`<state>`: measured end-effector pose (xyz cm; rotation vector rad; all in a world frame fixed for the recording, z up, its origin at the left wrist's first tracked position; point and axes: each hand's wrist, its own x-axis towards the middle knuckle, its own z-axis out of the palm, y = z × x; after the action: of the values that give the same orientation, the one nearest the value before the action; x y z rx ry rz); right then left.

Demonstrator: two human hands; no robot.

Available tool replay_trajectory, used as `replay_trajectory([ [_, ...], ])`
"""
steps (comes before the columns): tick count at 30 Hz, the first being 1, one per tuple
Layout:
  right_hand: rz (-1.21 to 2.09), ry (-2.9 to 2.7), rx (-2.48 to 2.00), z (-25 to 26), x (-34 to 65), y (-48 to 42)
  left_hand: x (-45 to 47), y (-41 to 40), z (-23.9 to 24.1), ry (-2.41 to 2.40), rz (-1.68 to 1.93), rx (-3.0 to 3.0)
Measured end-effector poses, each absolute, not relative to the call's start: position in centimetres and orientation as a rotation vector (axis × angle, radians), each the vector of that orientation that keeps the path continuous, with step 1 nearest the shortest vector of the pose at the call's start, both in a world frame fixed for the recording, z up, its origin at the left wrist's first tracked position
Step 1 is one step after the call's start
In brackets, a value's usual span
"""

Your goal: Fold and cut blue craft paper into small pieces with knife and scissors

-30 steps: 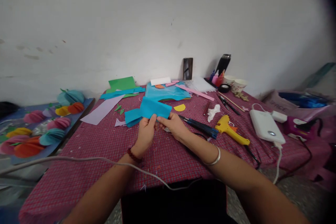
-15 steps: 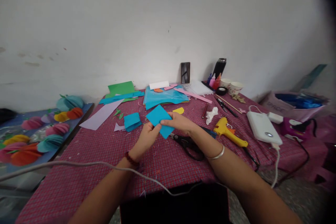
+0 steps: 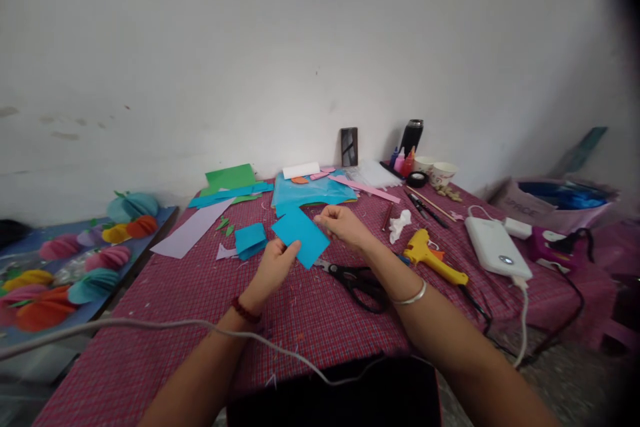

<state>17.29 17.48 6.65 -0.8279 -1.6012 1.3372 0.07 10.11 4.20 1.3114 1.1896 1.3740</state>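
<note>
In the head view, a blue square of paper [image 3: 303, 233] is held up over the checked tablecloth, one corner toward me. My left hand [image 3: 276, 265] pinches its lower left edge, thumb on top. Beside the upper right edge is my right hand [image 3: 343, 223], its fingertips pressed together; whether they grip anything does not show. Left of the held square, a folded blue paper piece [image 3: 251, 240] lies on the cloth. Black-handled scissors [image 3: 356, 280] rest below my right hand, blades pointing left.
A yellow glue gun [image 3: 433, 259] and a white power bank [image 3: 497, 247] lie right. Coloured sheets [image 3: 315, 192] are at the back, near a propped phone [image 3: 349, 147]. Paper pumpkins [image 3: 47, 303] sit on the left. A grey cable [image 3: 190, 322] crosses in front over my left forearm.
My right hand has moved off the face of the blue paper to its upper right, fingertips now pinched together. My left hand keeps its grip. The view has shifted slightly.
</note>
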Motion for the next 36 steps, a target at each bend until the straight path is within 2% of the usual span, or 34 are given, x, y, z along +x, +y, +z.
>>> replay_trajectory([
  [8,1.684,-1.819,-0.521,7.3,18.0,16.3,-0.1,9.9,4.1,1.274,1.15,1.981],
  [13,1.377,-1.856,-0.638,7.5,17.7,16.2,-0.3,10.2,3.3,1.353,1.033,2.16],
  [20,1.234,-1.678,-0.65,7.8,18.2,17.0,0.0,10.2,3.4,1.371,1.074,2.006],
  [30,1.615,-1.898,-0.603,6.5,17.6,17.0,-0.3,10.7,3.6,1.215,1.244,1.455],
  [36,1.452,-1.479,-0.789,6.4,17.4,17.8,-0.4,10.8,3.8,1.071,1.282,1.153],
])
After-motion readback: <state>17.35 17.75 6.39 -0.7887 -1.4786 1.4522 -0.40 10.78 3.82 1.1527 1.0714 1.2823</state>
